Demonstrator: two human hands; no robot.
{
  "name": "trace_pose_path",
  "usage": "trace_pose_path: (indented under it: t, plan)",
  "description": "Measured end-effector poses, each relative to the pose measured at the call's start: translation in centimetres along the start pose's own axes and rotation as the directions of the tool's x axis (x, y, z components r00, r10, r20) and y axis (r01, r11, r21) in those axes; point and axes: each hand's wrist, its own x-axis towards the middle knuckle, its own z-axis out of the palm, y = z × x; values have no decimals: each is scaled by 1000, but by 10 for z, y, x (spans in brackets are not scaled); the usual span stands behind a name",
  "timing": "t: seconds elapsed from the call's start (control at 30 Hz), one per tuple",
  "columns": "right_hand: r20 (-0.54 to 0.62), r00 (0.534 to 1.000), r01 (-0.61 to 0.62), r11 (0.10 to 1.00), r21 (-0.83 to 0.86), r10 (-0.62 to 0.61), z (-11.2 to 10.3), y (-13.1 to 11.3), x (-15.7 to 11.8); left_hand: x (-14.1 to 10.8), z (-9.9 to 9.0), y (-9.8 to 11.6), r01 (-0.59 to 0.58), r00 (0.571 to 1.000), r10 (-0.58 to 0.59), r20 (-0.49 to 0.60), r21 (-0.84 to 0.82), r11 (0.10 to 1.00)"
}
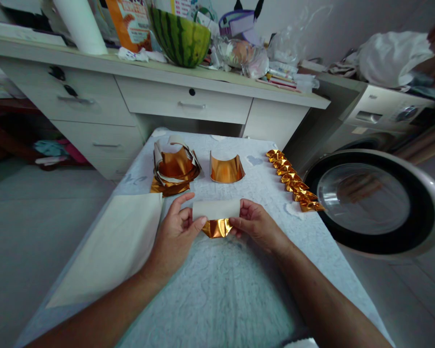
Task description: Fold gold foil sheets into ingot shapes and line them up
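Between my two hands is a sheet of gold foil paper (pixel 216 210), its pale back facing up and its near edge folded over to show shiny gold with slanted corners. My left hand (pixel 179 224) pinches the left end, thumb on the gold fold and index finger stretched away. On the right end, my right hand (pixel 255 223) is closed with its thumb on the fold. Just beyond lies a single curled gold sheet (pixel 226 169). A stack of curled gold sheets (pixel 176 166) sits to its left. Folded gold pieces (pixel 293 181) form a slanting row along the table's right edge.
A flat pale sheet (pixel 108 246) lies on the left of the cloth-covered table (pixel 210 299). Behind stands a white drawer desk (pixel 188 104) holding a cut watermelon (pixel 181 36) and clutter. At the right, the open round door (pixel 377 200) of a washing machine (pixel 387 108) reaches close to the table.
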Motion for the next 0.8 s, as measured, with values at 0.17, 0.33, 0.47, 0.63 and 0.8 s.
trace_pose_path:
  t: [0.17,0.33,0.47,0.63,0.8]
  plan:
    - [46,999,9,999,-31,-7,1,1,-2,0,-2,4,-6,999,7,-40,40,999]
    - [-25,999,21,1000,-3,-21,2,0,-2,0,1,6,-8,999,6,-39,-52,999]
    - [-106,993,50,999,-3,-50,7,3,0,1,2,3,5,1000,-6,-18,-60,998]
    - [-81,996,26,1000,0,-26,13,9,0,0,0,1,-21,1000,22,-9,85,996]
    - [-57,997,53,998,-35,-55,16,11,0,-1,-2,3,-31,999,34,-18,142,989]
